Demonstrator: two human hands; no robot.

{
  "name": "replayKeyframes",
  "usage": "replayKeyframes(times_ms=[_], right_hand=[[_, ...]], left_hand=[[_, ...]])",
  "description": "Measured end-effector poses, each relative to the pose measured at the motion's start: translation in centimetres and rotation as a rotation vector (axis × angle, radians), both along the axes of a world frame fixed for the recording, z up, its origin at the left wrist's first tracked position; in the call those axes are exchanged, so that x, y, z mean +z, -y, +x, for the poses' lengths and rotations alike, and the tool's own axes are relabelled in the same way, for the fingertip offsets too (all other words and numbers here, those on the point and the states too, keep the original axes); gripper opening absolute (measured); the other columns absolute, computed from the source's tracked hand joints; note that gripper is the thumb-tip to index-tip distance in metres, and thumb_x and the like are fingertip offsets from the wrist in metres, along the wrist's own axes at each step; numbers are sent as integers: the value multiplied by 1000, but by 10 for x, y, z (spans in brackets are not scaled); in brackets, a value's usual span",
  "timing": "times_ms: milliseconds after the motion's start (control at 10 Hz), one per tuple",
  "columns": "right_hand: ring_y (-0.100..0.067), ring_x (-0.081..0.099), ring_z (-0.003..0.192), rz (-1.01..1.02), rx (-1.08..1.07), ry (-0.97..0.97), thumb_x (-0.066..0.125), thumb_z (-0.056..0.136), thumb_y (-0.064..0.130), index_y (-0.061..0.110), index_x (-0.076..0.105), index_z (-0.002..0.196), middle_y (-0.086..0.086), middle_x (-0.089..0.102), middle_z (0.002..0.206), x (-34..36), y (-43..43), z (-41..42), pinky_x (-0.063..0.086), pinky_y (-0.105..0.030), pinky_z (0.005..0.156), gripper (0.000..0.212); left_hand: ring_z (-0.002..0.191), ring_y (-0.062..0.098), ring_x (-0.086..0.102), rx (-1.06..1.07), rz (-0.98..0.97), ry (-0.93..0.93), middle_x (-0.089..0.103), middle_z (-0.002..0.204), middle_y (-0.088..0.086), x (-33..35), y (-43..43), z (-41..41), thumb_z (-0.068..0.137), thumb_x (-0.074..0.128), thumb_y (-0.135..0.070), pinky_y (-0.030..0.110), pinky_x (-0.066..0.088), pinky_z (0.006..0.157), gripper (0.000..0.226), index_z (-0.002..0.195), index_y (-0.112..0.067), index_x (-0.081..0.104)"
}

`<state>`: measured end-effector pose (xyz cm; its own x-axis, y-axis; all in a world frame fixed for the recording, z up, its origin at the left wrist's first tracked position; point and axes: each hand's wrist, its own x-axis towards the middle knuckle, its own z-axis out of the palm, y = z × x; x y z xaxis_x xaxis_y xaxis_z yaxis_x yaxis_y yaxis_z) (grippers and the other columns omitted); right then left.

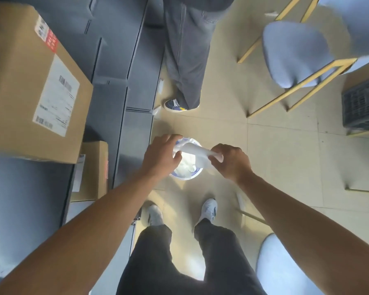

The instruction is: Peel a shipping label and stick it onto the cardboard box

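Note:
A large cardboard box (19, 86) sits on the dark table at the left, with a white shipping label (57, 96) stuck on its top. Both hands are over a small waste bin (186, 175) on the floor, which holds white paper. My left hand (161, 155) and my right hand (230, 161) each pinch an end of a crumpled white backing paper (197, 153) stretched between them above the bin.
A smaller cardboard box (93, 171) stands on the floor beside the table. Another person's legs (184, 52) stand ahead. Blue chairs with gold frames (296, 56) are at the right, a black crate (362, 105) at the far right.

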<state>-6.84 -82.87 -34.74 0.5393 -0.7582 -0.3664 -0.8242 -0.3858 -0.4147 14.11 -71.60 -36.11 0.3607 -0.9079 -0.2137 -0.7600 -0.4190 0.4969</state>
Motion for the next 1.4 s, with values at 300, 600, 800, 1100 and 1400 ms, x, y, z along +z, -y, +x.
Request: replayKeyframes(times_ms=[300,600,800,1100,1400], right_hand=[[-29,67,105,135,-53,-97,62,91,45,34,67,113,4,74,111,-156,-15,6,53,-37,85,25],[-29,66,108,218,-166,-33,63,90,52,37,67,121,1,73,115,-294,-22,29,56,-42,89,34],[-24,36,146,291,-70,-63,71,84,57,34,27,158,5,41,160,-313,-23,29,41,-47,111,89],[-25,32,149,219,8,-60,72,85,53,32,29,158,3,39,161,-191,-13,25,33,-49,114,87],[-25,40,144,137,30,38,74,83,53,34,31,156,4,45,157,-39,-6,39,36,-45,113,87]], left_hand=[[119,36,54,102,79,-74,65,129,7,-138,-18,2,91,61,-28,49,51,94,47,138,-25,55],[117,36,54,148,130,-125,67,124,8,-256,-40,8,94,61,-24,43,49,95,45,139,-22,55],[110,38,57,144,111,-152,69,119,10,-262,-47,6,91,62,-22,38,46,91,45,136,-18,57],[117,37,53,114,88,-170,65,129,5,-147,-25,6,91,62,-26,44,50,93,49,139,-21,52],[120,35,53,137,23,-135,66,130,3,-9,-16,9,89,62,-30,49,51,93,52,140,-20,52]])
